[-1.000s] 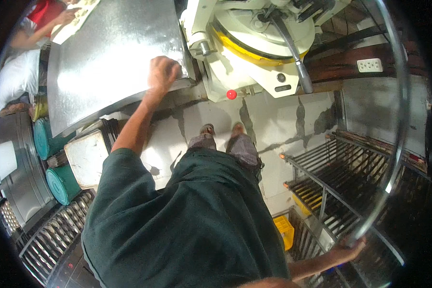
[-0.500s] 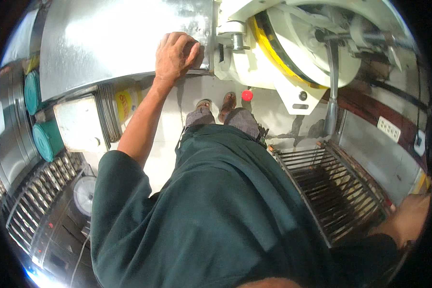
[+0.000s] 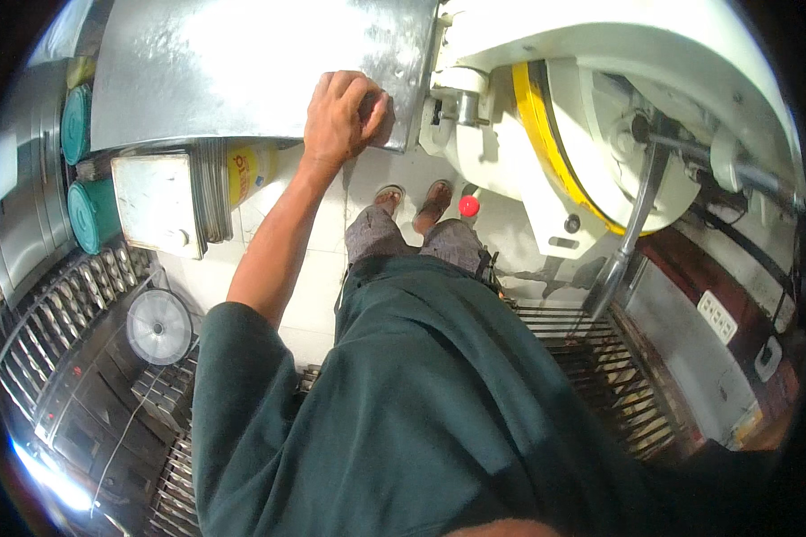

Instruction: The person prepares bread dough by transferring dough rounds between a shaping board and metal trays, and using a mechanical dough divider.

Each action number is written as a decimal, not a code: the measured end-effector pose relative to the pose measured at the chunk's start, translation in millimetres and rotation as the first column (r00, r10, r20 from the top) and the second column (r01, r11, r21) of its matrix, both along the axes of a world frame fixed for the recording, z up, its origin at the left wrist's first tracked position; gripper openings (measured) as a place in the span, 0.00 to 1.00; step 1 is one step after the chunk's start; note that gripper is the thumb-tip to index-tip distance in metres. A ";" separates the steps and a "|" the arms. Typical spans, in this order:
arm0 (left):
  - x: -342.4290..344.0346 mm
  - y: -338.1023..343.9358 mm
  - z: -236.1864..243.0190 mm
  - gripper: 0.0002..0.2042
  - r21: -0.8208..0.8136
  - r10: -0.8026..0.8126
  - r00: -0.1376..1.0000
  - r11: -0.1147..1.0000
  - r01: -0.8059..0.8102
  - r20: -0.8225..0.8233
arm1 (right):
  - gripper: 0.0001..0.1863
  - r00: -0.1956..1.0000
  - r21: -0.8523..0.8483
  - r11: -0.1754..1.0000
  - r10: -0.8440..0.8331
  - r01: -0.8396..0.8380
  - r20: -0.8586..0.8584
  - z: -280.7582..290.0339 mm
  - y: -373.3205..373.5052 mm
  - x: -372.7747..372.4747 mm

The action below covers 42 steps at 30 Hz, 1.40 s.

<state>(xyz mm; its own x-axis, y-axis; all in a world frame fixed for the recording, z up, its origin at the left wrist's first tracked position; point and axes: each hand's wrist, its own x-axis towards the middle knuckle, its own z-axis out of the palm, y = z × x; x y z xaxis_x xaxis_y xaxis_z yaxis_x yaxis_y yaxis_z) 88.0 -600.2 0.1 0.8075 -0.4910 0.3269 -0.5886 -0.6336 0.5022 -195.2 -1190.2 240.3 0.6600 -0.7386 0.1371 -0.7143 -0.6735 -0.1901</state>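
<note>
Touching tbl (image 3: 197,89): L hand (image 3: 340,116), palm hidden

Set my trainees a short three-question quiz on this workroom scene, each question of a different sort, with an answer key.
1. True or false: the person's left hand is at the near edge of the shiny, flat-topped metal table.

2. Choose one. What colour is the curved band on the large cream-painted machine?
A) green
B) yellow
C) blue

3. Fill the gap: in the picture, the small, round, shiny red knob appears beside the person's ____ foot.

Key:
1. True.
2. B, yellow.
3. Right.
</note>
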 end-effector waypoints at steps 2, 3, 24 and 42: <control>-0.6 0.3 -0.9 0.08 -0.004 -0.003 1.000 1.000 0.003 -0.003 | 0.21 1.000 -0.011 1.000 0.023 -0.024 -0.015 5.8 1.0 1.5; -1.0 1.6 -3.7 0.09 -0.010 -0.008 1.000 1.000 0.008 0.018 | 0.22 0.999 -0.015 0.999 0.031 -0.031 -0.018 10.0 1.7 0.6; -3.5 -0.7 -8.4 0.14 -0.121 -0.070 0.997 0.991 0.064 -0.041 | 0.26 0.108 0.883 0.093 -0.981 -0.461 0.159 -317.0 237.9 -58.1; -193.2 -44.4 -39.2 0.38 -0.358 -0.449 -0.033 0.752 -0.554 -0.893 | 0.27 0.134 0.968 -0.092 -0.989 -0.235 -0.062 -229.3 370.7 -286.2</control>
<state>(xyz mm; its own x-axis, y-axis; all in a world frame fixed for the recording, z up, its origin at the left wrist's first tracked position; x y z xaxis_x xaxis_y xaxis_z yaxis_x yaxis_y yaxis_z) -105.2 -644.5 -39.1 0.5174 -0.5738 -0.6349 0.7881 0.0304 0.6148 -481.4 -819.4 11.0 0.1303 -0.6004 -0.7890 0.2458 0.7905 -0.5610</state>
